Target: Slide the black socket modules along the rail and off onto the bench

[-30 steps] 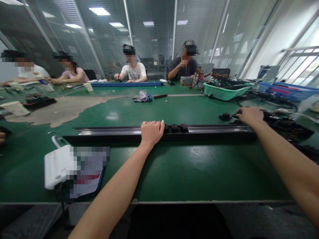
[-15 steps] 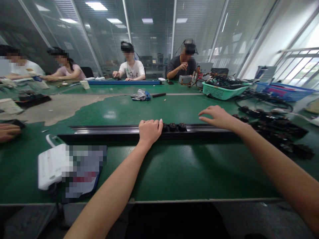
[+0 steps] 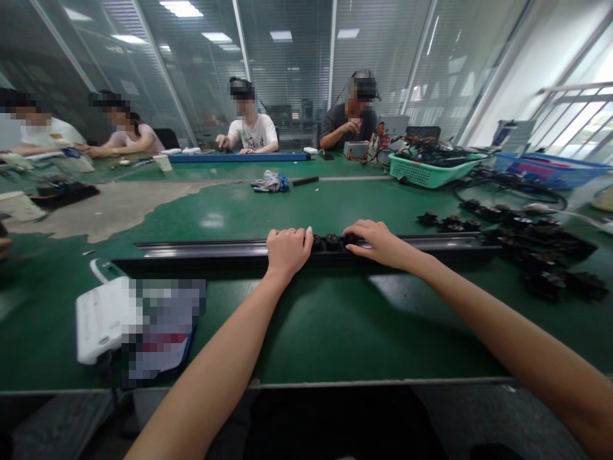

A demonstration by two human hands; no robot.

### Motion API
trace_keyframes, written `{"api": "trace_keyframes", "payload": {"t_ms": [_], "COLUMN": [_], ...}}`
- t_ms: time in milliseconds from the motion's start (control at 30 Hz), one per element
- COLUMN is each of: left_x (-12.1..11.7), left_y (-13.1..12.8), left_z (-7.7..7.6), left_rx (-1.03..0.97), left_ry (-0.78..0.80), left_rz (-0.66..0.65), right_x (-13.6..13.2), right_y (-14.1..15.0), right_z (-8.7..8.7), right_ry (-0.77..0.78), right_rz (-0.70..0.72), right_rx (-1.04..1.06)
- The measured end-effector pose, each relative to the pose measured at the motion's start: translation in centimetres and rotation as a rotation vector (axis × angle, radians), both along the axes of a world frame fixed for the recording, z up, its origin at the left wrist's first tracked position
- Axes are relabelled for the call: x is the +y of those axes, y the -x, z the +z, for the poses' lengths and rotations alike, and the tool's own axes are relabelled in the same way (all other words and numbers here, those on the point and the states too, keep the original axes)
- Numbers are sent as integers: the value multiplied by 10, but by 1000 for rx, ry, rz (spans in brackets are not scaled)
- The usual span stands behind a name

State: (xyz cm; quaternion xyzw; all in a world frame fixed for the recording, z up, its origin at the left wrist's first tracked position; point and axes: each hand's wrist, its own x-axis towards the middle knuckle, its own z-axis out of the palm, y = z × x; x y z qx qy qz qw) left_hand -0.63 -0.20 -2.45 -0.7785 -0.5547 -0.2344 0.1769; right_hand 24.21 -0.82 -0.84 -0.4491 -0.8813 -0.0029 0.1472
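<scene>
Black rail (image 3: 325, 263): smooth, looks like metal or hard plastic, inner channel glossy with bright streaks, front wall duller. Black blocks (image 3: 331, 241) inside: dark, plastic-looking. Loose black parts (image 3: 543, 284) at right: plastic-looking, small metallic glints. Green tabletop (image 3: 335, 332): smooth, semi-gloss, light reflected in spots; worn patch (image 3: 129, 204) matt, ragged-edged. White box (image 3: 108, 319): smooth plastic. Green basket (image 3: 426, 174): perforated plastic. Blue basket (image 3: 541, 172): translucent plastic. Grey-blue bundle (image 3: 271, 181): crumpled, cloth-like. Partition (image 3: 292, 70): reflective glass.
</scene>
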Motion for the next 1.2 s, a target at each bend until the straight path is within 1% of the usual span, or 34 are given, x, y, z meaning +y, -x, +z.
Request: {"api": "trace_keyframes", "payload": {"t_ms": [167,300,500,733,967,1067,1200], "left_x": [0,0,0,1,1,1,0], "left_y": [0,0,-1,0,0,0,-1], "left_z": [0,0,1,0,0,1,2], "left_rx": [3,3,-2,7,-6,3,21], "left_ry": [13,11,14,11,17,22,19], "left_rz": [5,9,11,11,1,8,19], "right_x": [-8,-7,-2,-1,-2,-7,-10], "right_y": [7,12,5,-10,-14,-16,-15], "right_z": [0,-1,-2,0,3,0,-9], "right_ry": [19,23,22,51,68,26,24], "right_rz": [-39,-62,-58,-89,-127,-164,-175], "right_rx": [95,143,200,166,70,28,123]}}
